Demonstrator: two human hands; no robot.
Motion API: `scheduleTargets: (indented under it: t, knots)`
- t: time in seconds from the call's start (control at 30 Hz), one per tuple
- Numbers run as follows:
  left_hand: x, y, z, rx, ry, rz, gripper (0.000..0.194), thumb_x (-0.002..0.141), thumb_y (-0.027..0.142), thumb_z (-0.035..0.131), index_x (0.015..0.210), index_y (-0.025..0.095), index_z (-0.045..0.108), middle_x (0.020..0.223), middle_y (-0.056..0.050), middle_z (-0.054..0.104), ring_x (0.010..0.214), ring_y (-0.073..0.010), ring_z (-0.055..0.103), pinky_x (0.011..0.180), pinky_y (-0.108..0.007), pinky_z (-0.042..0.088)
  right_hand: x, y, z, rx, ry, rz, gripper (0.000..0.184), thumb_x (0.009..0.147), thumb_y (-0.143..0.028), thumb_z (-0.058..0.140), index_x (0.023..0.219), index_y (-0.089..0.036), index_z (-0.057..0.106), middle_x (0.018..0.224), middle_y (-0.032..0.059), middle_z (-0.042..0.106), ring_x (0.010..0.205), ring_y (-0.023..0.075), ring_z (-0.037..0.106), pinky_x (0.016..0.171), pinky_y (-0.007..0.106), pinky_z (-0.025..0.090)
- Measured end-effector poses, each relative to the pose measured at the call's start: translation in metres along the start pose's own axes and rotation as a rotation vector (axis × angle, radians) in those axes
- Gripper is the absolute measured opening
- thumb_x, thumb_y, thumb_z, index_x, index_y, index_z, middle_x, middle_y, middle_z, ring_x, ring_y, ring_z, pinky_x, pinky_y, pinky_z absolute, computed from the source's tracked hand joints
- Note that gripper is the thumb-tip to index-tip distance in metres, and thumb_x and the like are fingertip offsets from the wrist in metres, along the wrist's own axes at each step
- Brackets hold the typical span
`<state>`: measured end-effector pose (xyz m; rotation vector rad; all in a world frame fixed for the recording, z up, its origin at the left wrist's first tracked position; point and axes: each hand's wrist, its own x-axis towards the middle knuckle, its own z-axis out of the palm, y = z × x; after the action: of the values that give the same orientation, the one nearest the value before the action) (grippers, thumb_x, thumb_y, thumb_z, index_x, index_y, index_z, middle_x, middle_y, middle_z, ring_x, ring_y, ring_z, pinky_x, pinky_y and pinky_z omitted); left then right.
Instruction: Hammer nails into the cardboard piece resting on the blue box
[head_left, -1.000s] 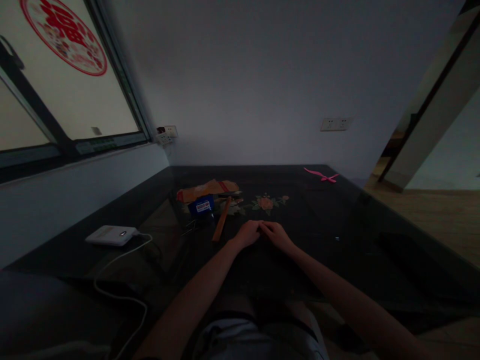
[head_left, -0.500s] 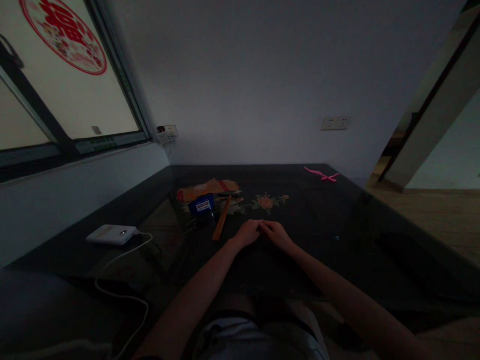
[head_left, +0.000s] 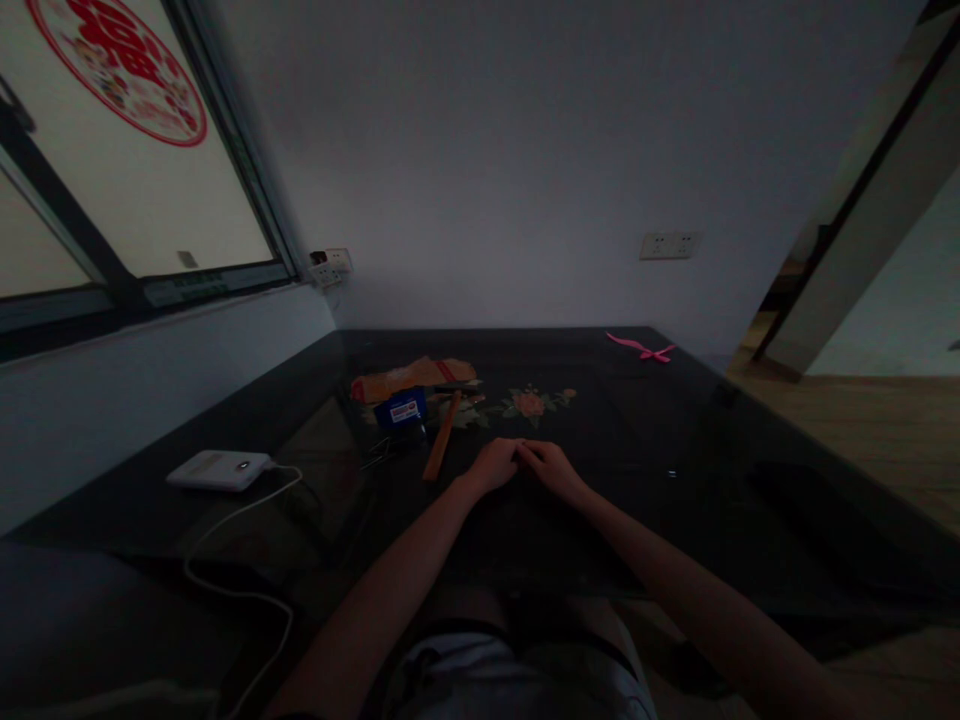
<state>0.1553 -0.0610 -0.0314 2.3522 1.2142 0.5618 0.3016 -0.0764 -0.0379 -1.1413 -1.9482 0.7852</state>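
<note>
On the dark glossy table, my left hand [head_left: 496, 464] and my right hand [head_left: 553, 470] rest together, touching at the fingertips. Both look closed, fingers together and bent, with nothing visible in them. Left of my left hand lies a hammer [head_left: 442, 440], its wooden handle pointing toward me and its dark head at the far end. Beside it is a small blue box [head_left: 401, 409] with a white label. Thin metal pieces [head_left: 377, 452], too dim to name, lie just in front of the box. Behind them stretches a crumpled orange-brown wrapper [head_left: 412, 377] with red parts.
A white power bank [head_left: 220, 470] with a white cable [head_left: 225, 520] plugged in lies at the left. Toward the back right is a pink ribbon [head_left: 641, 347]. The table [head_left: 600, 400] meets a wall with sockets [head_left: 669, 246]. A dark flat shape [head_left: 817, 520] lies at the right.
The view has shifted very slightly. My hands and the things on the table keep their places.
</note>
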Motion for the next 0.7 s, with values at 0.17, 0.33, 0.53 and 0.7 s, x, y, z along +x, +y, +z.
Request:
scheduleTargets:
  t: [0.17, 0.33, 0.53, 0.7]
  knots:
    - [0.001, 0.0001, 0.0006, 0.006, 0.002, -0.007, 0.043, 0.072, 0.003, 0.045, 0.11, 0.017, 0.06, 0.105, -0.007, 0.066, 0.1, -0.0188, 0.059, 0.089, -0.031, 0.044, 0.0001, -0.0024, -0.0004, -0.007, -0.006, -0.001, 0.039, 0.088, -0.042, 0.039, 0.065, -0.017, 0.059, 0.054, -0.0011, 0.054, 0.051, 0.0129, 0.048, 0.05, 0.023, 0.034]
    - [0.0001, 0.0008, -0.0004, 0.016, -0.004, -0.009, 0.043, 0.072, 0.004, 0.046, 0.11, 0.018, 0.06, 0.104, -0.006, 0.066, 0.099, -0.0183, 0.059, 0.088, -0.03, 0.045, 0.0002, -0.0024, -0.0003, -0.01, -0.005, -0.001, 0.039, 0.087, -0.042, 0.039, 0.063, -0.018, 0.058, 0.054, -0.0011, 0.053, 0.051, 0.0127, 0.047, 0.049, 0.023, 0.033]
    - [-0.0006, -0.0001, 0.0, 0.013, 0.005, 0.002, 0.041, 0.074, 0.005, 0.046, 0.109, 0.018, 0.06, 0.104, -0.006, 0.066, 0.098, -0.0183, 0.06, 0.087, -0.029, 0.045, 0.0002, 0.0001, 0.0005, 0.001, -0.012, 0.0, 0.038, 0.087, -0.042, 0.037, 0.065, -0.018, 0.057, 0.055, -0.001, 0.053, 0.051, 0.0129, 0.047, 0.05, 0.023, 0.033]
    - [0.0008, -0.002, 0.0012, 0.017, 0.001, 0.011, 0.04, 0.073, 0.005, 0.046, 0.108, 0.018, 0.061, 0.102, -0.006, 0.067, 0.096, -0.0184, 0.06, 0.086, -0.029, 0.045, 0.0002, 0.0, 0.0002, -0.006, -0.011, -0.013, 0.039, 0.087, -0.042, 0.037, 0.063, -0.018, 0.056, 0.055, -0.0008, 0.053, 0.052, 0.0132, 0.047, 0.052, 0.023, 0.034]
